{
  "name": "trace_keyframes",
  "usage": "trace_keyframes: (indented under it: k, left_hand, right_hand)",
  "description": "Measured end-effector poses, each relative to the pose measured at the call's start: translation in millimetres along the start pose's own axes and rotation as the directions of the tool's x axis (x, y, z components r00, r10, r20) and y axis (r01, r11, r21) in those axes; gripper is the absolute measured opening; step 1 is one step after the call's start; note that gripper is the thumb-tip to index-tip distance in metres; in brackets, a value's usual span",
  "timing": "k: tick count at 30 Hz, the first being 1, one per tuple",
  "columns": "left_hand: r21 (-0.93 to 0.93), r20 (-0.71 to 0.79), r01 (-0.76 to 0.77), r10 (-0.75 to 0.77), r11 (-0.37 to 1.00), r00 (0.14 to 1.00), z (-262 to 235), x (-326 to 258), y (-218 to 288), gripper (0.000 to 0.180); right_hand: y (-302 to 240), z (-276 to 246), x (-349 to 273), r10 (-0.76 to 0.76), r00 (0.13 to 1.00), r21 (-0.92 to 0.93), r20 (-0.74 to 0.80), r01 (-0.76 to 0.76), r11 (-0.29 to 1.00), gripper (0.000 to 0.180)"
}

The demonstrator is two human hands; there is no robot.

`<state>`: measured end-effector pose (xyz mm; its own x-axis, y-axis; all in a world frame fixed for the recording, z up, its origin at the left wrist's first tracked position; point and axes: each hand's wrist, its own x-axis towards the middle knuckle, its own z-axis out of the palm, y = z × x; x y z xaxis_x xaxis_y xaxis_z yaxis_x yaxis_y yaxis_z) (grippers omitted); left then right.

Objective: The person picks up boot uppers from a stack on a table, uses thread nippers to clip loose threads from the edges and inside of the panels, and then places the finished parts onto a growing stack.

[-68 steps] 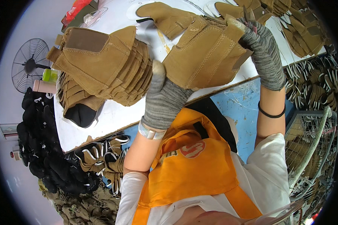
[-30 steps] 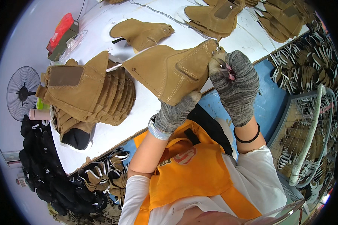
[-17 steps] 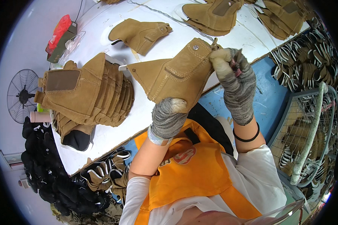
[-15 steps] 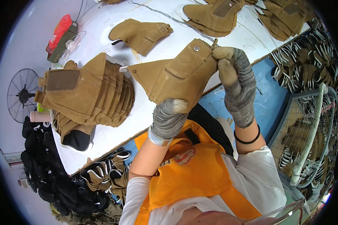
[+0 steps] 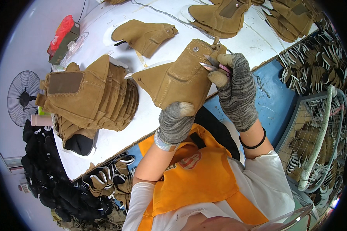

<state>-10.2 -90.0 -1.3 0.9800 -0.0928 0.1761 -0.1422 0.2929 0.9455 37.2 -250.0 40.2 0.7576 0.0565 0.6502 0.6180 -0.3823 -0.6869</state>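
My left hand point(image 5: 176, 122), in a grey knit glove, grips the lower edge of a brown suede boot upper point(image 5: 172, 82). The upper is tilted above the table's front edge, with a silver snap near its top and a stitched flap. Small thread snips point(image 5: 209, 67) with pink on the handle are in my gloved right hand point(image 5: 236, 86). Their pointed blades are apart, beside the upper's right edge near the loop. To the left stands a stack of similar boot uppers point(image 5: 94, 92). One more boot upper point(image 5: 144, 35) lies beyond the held one.
The white table point(image 5: 81, 161) carries more brown pieces point(image 5: 219, 17) at the back and a green box with red plastic point(image 5: 63, 42). A fan point(image 5: 25, 96) stands left. At right is a wire cart point(image 5: 310, 134) beside piled uppers point(image 5: 316, 61). Black items point(image 5: 61, 184) are heaped lower left.
The snips' blades now show at my right hand, which has shifted slightly left and down from the loop. The boot upper has tipped a little to the left; my left hand still grips it.
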Motion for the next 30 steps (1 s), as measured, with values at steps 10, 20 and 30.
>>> trace_keyframes:
  k: [10, 20, 30]
  left_hand:
    - [-0.018, -0.020, 0.013, -0.013, 1.000, 1.000, 3, -2, -5, 0.033]
    - [-0.035, -0.035, 0.040, -0.041, 0.999, 0.999, 5, -4, -13, 0.035]
    - [0.000, -0.050, 0.016, -0.016, 1.000, 0.999, 10, -6, -14, 0.037]
  right_hand:
    - [7, 10, -1, -0.129, 0.990, -0.138, -0.060, 0.120, 0.983, 0.014]
    - [18, 11, -10, 0.050, 0.986, 0.099, -0.162, -0.034, 0.995, 0.020]
    - [18, 12, -13, -0.026, 0.991, 0.021, -0.134, 0.029, 0.999, 0.025]
